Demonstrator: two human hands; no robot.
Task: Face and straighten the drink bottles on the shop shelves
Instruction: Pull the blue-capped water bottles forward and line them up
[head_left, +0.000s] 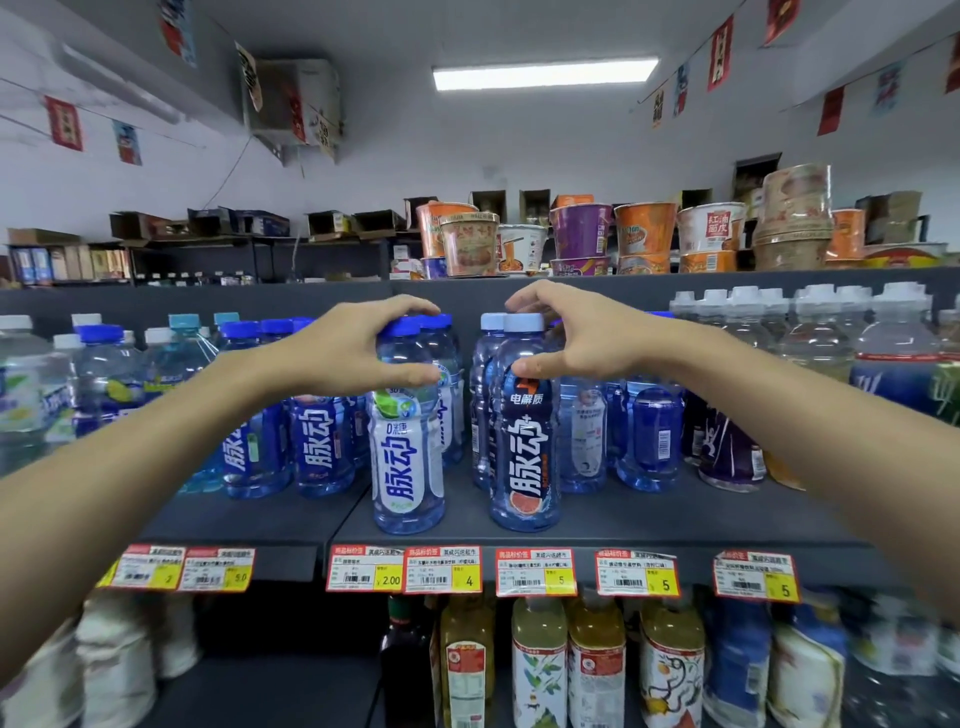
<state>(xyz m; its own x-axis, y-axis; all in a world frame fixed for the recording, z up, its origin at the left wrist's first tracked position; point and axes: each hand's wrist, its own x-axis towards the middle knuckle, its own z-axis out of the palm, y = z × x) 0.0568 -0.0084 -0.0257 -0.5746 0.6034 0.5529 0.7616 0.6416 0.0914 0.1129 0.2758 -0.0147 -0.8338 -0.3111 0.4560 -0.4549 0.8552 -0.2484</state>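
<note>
Grey shop shelving fills the head view under a white ceiling with a lit panel and strings of paper flags. On the middle shelf (623, 514) stand rows of blue drink bottles, with price tags (441, 569) clipped along its front edge.

At the front edge, two bottles stand upright, near each other but apart. The left hand (358, 348) wraps the neck and shoulder of the white-label bottle (408, 457): its thumb lies across the front just above the label, and its fingers (410, 306) curl over the blue cap, so this hand is clasped on the bottle. The label faces outward.

The right hand (576, 338) reaches to the dark-label bottle (524, 447) (the one with a pale cap and a grapefruit slice printed low on it). Its thumb tip touches the bottle's shoulder just above the label, while the fingers (524, 301) arch over the cap; whether they press on it cannot be told. This label also faces forward.

Behind both stand more blue bottles, some turned to show barcodes. Clear bottles with white caps (821, 332) stand to the right. Instant noodle cups (582, 234) are stacked on the shelf above, and yellowish bottles (595, 654) line the shelf below, somewhat blurred.
</note>
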